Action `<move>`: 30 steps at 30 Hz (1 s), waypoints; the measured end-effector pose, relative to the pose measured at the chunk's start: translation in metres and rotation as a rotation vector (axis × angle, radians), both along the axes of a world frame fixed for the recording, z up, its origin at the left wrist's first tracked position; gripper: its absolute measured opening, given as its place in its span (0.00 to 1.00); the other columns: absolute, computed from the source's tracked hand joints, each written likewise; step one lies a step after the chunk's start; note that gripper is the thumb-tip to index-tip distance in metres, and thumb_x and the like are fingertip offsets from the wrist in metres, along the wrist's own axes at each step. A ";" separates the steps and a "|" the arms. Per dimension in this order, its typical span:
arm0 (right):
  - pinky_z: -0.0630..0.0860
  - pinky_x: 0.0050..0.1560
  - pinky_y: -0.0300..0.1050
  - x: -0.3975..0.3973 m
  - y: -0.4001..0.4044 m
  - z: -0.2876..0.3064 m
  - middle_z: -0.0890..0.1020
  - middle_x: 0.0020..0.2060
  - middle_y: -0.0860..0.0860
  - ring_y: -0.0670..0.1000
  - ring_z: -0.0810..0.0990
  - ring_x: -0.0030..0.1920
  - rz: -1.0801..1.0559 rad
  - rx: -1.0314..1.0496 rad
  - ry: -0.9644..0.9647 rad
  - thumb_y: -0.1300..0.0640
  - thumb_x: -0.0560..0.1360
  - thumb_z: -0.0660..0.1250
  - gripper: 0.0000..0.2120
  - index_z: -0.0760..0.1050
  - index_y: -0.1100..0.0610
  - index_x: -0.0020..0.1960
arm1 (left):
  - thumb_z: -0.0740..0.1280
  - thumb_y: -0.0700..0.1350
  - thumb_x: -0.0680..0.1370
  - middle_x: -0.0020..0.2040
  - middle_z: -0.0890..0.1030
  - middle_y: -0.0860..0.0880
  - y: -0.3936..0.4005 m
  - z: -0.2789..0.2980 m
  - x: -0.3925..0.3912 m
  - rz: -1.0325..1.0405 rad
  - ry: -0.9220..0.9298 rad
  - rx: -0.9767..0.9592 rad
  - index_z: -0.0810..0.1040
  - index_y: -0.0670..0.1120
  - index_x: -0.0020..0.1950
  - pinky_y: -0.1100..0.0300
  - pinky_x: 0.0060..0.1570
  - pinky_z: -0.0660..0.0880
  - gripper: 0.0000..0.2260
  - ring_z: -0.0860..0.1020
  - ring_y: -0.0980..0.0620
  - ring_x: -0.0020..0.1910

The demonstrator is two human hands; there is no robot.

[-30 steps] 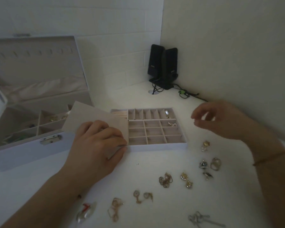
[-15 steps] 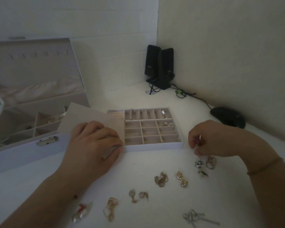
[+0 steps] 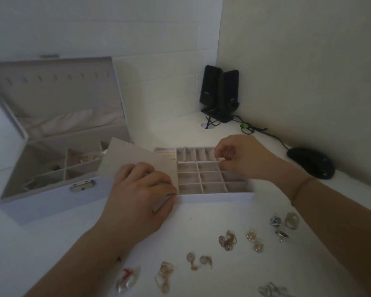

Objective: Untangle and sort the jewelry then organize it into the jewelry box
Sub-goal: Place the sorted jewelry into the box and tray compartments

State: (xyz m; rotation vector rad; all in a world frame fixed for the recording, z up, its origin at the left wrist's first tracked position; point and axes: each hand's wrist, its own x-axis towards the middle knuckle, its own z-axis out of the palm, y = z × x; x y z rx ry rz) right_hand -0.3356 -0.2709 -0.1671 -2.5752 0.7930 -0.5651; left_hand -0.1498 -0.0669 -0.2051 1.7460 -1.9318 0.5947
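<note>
- While the head view is dim, the main items read clearly: a white jewelry box (image 3: 51, 198) stands open at the left on the white table (image 3: 201, 232), lid upright, with small pieces lying in its lower compartments.
- A divided tray (image 3: 214, 197) lies on the table just right of the box, with rows of small compartments.
- A flat beige liner card (image 3: 135, 161) is tilted over the tray's left end, its upper edge raised toward the box.
- Left hand (image 3: 139, 200): rests on the card and the tray's front-left corner, fingers curled down over the card edge, thumb against the tray front.
- Right hand (image 3: 242, 157): held over the tray's back right compartments, thumb and fingers narrowed to a pinch on a small pale earring (image 3: 221, 159); its exact form is too small to tell.
- Loose jewelry on the table in front of the tray: a gold chain cluster (image 3: 227, 240), gold earrings (image 3: 254, 241), silver pieces (image 3: 275, 221), a ring (image 3: 291, 220).
- Two black speakers (image 3: 219, 93) stand in the corner; a black mouse (image 3: 311, 165) lies right of the tray.
</note>
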 end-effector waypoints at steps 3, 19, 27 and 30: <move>0.70 0.37 0.31 0.016 -0.021 -0.011 0.79 0.38 0.47 0.39 0.75 0.33 -0.057 0.017 -0.005 0.66 0.65 0.71 0.12 0.78 0.49 0.40 | 0.67 0.53 0.74 0.45 0.83 0.59 0.001 0.000 0.000 -0.004 0.005 0.002 0.84 0.54 0.43 0.50 0.50 0.70 0.07 0.77 0.47 0.46; 0.68 0.34 0.23 -0.017 0.001 0.026 0.81 0.36 0.39 0.44 0.77 0.34 -0.104 0.022 -0.154 0.59 0.72 0.72 0.10 0.78 0.44 0.41 | 0.66 0.54 0.74 0.46 0.83 0.59 -0.001 -0.002 0.001 0.007 0.014 0.008 0.84 0.54 0.43 0.51 0.50 0.69 0.08 0.77 0.47 0.47; 0.73 0.46 0.34 -0.039 0.089 0.028 0.75 0.45 0.37 0.40 0.74 0.45 0.339 0.079 0.760 0.41 0.72 0.68 0.13 0.72 0.39 0.55 | 0.66 0.54 0.74 0.46 0.83 0.58 -0.001 -0.002 -0.001 0.015 0.030 0.012 0.85 0.54 0.43 0.51 0.52 0.69 0.09 0.77 0.47 0.47; 0.73 0.47 0.40 -0.035 0.100 0.019 0.76 0.46 0.40 0.41 0.72 0.45 0.374 -0.093 0.785 0.41 0.70 0.70 0.15 0.71 0.42 0.54 | 0.66 0.54 0.74 0.46 0.83 0.58 -0.001 -0.001 0.000 0.018 0.029 0.019 0.85 0.54 0.44 0.52 0.52 0.68 0.09 0.77 0.48 0.47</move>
